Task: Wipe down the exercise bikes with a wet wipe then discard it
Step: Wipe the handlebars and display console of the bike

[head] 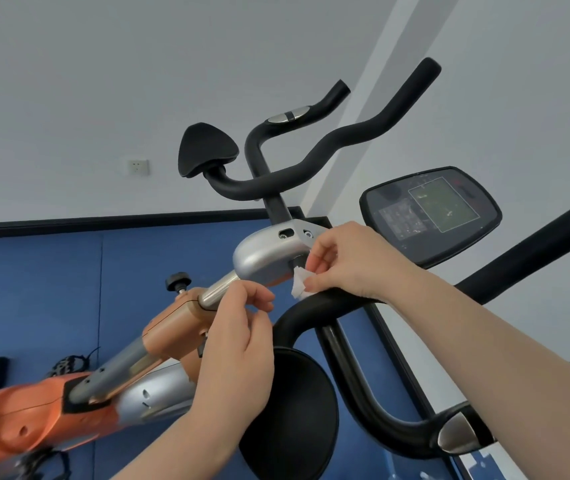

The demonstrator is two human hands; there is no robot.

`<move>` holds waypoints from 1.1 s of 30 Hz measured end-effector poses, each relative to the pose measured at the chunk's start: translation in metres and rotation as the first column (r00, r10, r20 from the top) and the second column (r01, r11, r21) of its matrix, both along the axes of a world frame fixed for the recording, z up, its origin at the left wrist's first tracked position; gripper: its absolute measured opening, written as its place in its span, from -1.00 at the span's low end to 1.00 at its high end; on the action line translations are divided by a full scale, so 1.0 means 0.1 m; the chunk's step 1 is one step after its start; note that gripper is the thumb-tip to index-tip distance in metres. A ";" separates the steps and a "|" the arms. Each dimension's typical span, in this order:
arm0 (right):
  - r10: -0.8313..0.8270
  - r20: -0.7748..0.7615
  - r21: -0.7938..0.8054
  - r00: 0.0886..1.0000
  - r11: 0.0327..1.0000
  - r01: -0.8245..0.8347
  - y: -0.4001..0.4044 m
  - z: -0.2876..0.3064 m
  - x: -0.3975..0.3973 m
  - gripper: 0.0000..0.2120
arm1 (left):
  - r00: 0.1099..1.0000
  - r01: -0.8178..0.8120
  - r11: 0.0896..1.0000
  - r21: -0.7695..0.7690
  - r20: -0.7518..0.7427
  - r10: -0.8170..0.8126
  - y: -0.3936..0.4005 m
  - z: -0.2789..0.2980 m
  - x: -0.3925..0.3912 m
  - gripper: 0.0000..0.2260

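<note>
Fingers of the right hand pinch a small wipe just above the near handlebar, beside the silver housing. The left hand is loosely curled, holding nothing. Wiping seems underway; next, press the wipe flat against a surface.

A white wall socket sits on the pale wall, well left of and above both grips. Blue floor matting lies behind them.
</note>
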State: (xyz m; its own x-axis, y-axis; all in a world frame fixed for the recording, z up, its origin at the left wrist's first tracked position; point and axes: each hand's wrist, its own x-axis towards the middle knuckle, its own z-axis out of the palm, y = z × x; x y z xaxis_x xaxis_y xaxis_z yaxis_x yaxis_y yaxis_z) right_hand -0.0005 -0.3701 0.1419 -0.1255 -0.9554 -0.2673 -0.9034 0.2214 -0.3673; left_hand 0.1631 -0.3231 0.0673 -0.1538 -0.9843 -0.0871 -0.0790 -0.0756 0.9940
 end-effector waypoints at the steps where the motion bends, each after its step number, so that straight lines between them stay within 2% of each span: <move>1: 0.000 0.037 0.023 0.999 1.000 -0.001 -0.02 0.00 -0.02 -0.84 | 1.000 -0.001 1.000 -0.002 0.006 0.001 0.00 0.00 0.00 -0.74; 3: -0.009 0.109 0.084 0.994 0.996 0.000 -0.05 0.03 -0.06 -0.84 | 1.000 -0.004 1.000 -0.008 0.024 0.005 0.00 0.00 0.00 -0.73; 6: -0.031 0.103 0.115 0.994 0.993 0.019 -0.06 0.05 -0.14 -0.80 | 0.999 -0.003 1.000 -0.015 0.042 0.003 0.00 -0.01 -0.01 -0.73; 12: -0.006 -0.043 -0.075 0.999 0.997 0.003 0.07 0.00 0.00 -0.87 | 0.996 -0.002 0.999 -0.033 0.088 0.005 -0.01 -0.02 -0.02 -0.73; 18: -0.196 0.028 -0.260 0.980 0.945 0.197 0.05 -0.17 0.09 -0.90 | 0.996 -0.001 1.000 -0.007 0.089 0.002 -0.01 -0.01 -0.02 -0.71; 20: -0.238 -0.021 -0.337 0.971 0.916 0.217 0.03 -0.24 0.16 -0.91 | 0.997 0.007 1.000 0.006 0.083 -0.008 0.00 0.01 -0.01 -0.70; 23: -0.229 -0.149 -0.405 0.962 0.902 0.152 0.04 -0.29 0.27 -0.90 | 0.996 0.007 1.000 0.018 0.084 -0.008 0.00 0.02 -0.02 -0.69; 25: -0.194 -0.175 -0.387 0.965 0.915 0.114 0.09 -0.28 0.28 -0.87 | 0.996 0.006 1.000 0.017 0.084 -0.008 0.01 0.02 -0.01 -0.68; 29: -0.091 -0.096 -0.159 0.991 0.984 0.075 0.14 -0.18 0.22 -0.94 | 0.995 0.005 1.000 0.018 0.097 -0.007 0.00 0.02 -0.01 -0.67; 33: -0.112 -0.100 -0.136 0.989 0.986 0.098 0.10 -0.10 0.15 -0.85 | 0.997 0.012 1.000 0.014 0.082 -0.014 0.00 0.00 0.00 -0.69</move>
State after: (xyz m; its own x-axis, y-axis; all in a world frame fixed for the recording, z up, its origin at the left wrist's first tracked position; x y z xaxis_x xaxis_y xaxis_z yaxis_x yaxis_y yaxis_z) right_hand 0.0147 -0.3603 0.1317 -0.2486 -0.9610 -0.1214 -0.9132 0.2743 -0.3013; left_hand 0.1631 -0.3233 0.0676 -0.1584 -0.9808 -0.1136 -0.1613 -0.0878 0.9830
